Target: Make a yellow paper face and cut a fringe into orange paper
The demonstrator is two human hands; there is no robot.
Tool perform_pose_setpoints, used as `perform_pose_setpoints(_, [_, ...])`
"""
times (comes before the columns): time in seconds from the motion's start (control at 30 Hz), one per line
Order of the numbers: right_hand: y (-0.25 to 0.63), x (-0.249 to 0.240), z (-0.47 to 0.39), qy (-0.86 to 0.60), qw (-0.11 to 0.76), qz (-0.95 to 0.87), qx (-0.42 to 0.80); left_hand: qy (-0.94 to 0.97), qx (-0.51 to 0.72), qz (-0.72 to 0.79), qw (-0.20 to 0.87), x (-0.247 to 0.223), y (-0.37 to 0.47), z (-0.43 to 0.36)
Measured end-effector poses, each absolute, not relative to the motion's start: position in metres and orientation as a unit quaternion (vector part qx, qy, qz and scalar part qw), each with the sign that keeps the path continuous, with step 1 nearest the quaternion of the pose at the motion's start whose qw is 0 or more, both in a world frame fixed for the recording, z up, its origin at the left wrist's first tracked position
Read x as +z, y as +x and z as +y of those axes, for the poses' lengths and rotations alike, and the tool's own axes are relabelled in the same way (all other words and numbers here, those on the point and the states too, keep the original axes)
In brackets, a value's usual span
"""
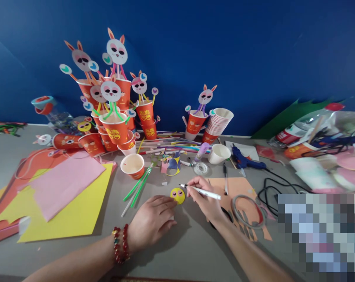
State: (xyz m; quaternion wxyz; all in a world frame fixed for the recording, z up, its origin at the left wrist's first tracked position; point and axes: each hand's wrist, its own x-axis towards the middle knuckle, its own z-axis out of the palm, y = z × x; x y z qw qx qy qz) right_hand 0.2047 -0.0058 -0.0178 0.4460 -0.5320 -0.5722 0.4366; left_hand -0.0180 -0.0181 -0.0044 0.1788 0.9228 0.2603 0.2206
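While your right hand (201,197) grasps the white marker (210,193) in a pen grip, thumb and fingers pinching the barrel, its dark tip points left, just past the far edge of the yellow disc (177,197) and apart from it. Right forearm slants in from the lower right, wrist held low.

Your left hand (154,217): palm down, unclenched, fingers together and slightly bent, fingertips at the disc's near left edge. Forearm enters from the lower left; bead bracelets (116,244) circle the wrist. The disc lies flat between your hands, two pink patches with dark marks facing up.

Just beyond your left hand, green straws (142,184); past them, an upright paper cup (140,173). Well left of that hand, a yellow sheet (92,203) partly under a pink sheet (68,184).

Beyond your right hand, a tape roll (201,169). Right of it, a peach sheet (239,184), partly behind your forearm; farther out, a blue glue gun (248,161). Farthest ahead, rabbit-faced cups (114,131) and a cup stack (220,122).
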Motion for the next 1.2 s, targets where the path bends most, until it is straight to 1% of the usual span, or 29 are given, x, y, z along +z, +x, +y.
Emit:
perform_pose_setpoints(0.27, [0.203, -0.003, -0.011, -0.523, 0.408, -0.640, 0.388, 0.923, 0.211, 0.272, 0.174, -0.003, -0.018, -0.019])
perform_pose_setpoints(0.53, [0.202, -0.013, -0.014, -0.535, 0.403, -0.592, 0.449, 0.923, 0.208, 0.273, 0.176, -0.007, -0.019, -0.019])
perform_pose_setpoints(0.8, [0.199, -0.010, -0.015, -0.541, 0.383, -0.637, 0.393, 0.923, 0.211, 0.269, 0.178, -0.005, -0.018, -0.019])
perform_pose_setpoints(1.2, [0.198, -0.012, -0.014, -0.543, 0.383, -0.643, 0.380, 0.922, 0.214, 0.272, 0.176, -0.006, -0.018, -0.019])
